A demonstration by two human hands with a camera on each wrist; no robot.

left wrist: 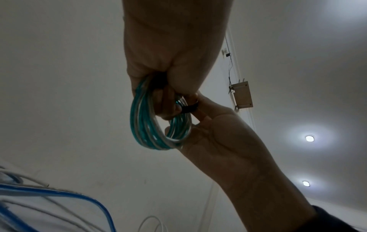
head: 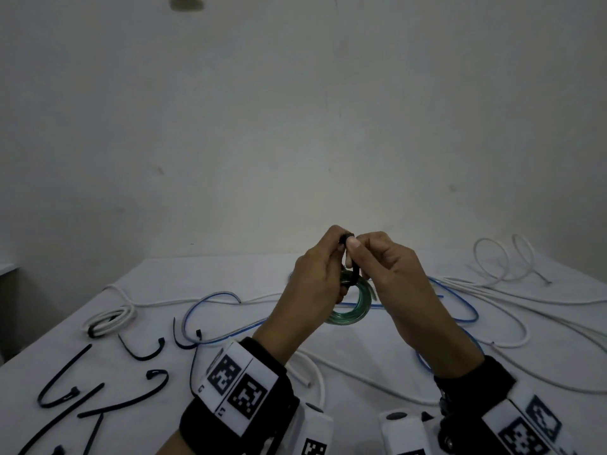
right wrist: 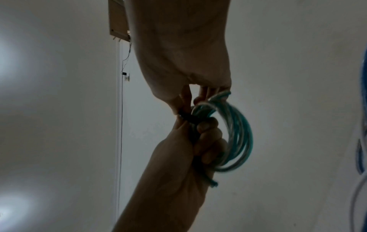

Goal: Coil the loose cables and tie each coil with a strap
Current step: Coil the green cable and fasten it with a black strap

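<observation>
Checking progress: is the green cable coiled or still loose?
Coiled: the green cable hangs in stacked loops, a black strap around it, pinched by left hand and right hand.

My tabletop (head: pixel 230 274) carries loose white cables (head: pixel 512 303) and a blue cable (head: pixel 213 295) across its middle and right, one strapped white coil (head: pixel 110 318) at left, and black straps (head: pixel 65 392) scattered front-left.

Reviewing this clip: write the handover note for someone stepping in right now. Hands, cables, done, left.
Left hand: holds the green coil above the table, fingers through it.
Right hand: pinches the black strap wrapped round that coil.
Done: white coil tied, far left.
Left: finish this strap; coil and tie the blue cable and white cables. Spare straps lie front left.
</observation>
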